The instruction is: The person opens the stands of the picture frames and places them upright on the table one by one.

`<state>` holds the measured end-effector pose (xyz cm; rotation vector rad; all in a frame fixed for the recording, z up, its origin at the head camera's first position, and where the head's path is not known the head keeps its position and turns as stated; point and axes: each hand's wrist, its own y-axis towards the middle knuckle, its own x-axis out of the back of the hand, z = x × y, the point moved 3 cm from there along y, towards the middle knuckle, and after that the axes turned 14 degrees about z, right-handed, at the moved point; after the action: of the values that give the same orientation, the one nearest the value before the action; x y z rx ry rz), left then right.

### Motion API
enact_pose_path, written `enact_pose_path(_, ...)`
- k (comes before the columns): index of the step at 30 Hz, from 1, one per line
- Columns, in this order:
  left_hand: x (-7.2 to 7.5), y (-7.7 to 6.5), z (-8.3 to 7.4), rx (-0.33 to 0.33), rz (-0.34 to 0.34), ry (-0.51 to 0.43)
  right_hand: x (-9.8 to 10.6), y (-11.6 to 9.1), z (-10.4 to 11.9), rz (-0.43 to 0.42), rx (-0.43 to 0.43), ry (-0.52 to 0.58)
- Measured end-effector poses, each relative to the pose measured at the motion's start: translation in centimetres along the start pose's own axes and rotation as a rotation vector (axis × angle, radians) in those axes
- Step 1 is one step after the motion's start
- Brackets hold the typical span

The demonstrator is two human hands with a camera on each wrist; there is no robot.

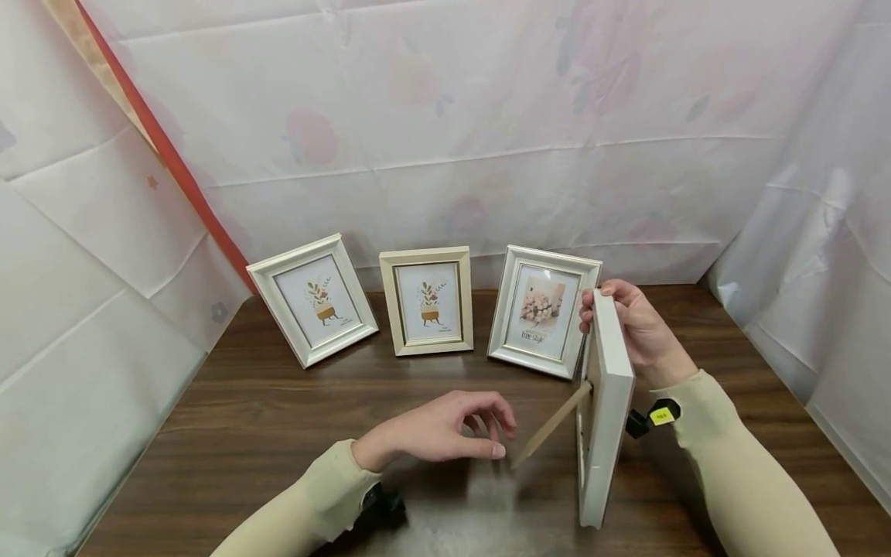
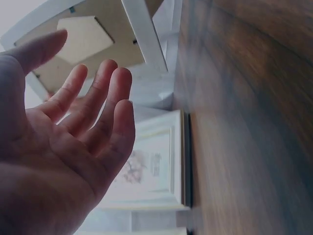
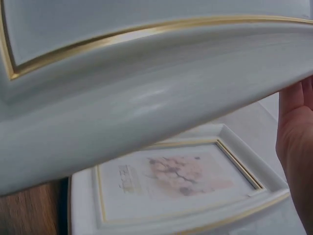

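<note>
A white picture frame [image 1: 607, 418] stands nearly edge-on to the head view, its brown back and swung-out stand leg [image 1: 553, 425] facing left. My right hand [image 1: 636, 325] grips its top far corner, fingertips curled over the edge. In the right wrist view the front of this picture frame [image 3: 146, 103] shows a gold inner line. My left hand [image 1: 445, 427] hovers just left of the stand leg, fingers loosely bent and nothing between them. The left wrist view shows its palm [image 2: 58, 152] turned toward the back of the held frame [image 2: 98, 44].
Three more picture frames stand in a row behind: a tilted white frame [image 1: 278, 282] with a plant print, a cream frame [image 1: 391, 302] with a similar print, and a white frame [image 1: 503, 305] with a flower print. A pale curtain [image 1: 445, 116] hangs behind the dark wooden table [image 1: 230, 433].
</note>
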<state>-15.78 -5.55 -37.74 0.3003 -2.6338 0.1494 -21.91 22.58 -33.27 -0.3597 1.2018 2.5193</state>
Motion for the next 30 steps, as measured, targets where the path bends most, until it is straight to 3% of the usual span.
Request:
enact_pose_path(6, 1.1, -2.0, 1.7, 0.059, -0.106, 0.002, 0.0, -1.9, 2.1, 0.035, 0.0, -0.116)
enact_pose_path(12, 2.7, -4.8, 3.0, 0.063, -0.208, -0.022, -0.4, -4.6, 5.3, -0.061, -0.015, -0.326)
enact_pose_path(18, 4.2, -7.6, 3.5, 0.112, -0.305, -0.06, -0.7, -7.4, 8.7, -0.142, 0.049, -0.425)
enact_pose_path(21, 4.8, -8.7, 3.6, 0.139, -0.33, -0.08, -0.9, -8.6, 10.4, -0.227, 0.097, -0.45)
enact_pose_path(30, 6.2, -10.5, 4.3, 0.205, -0.385, 0.0, -0.9, -10.8, 13.5, -0.639, 0.179, -0.648)
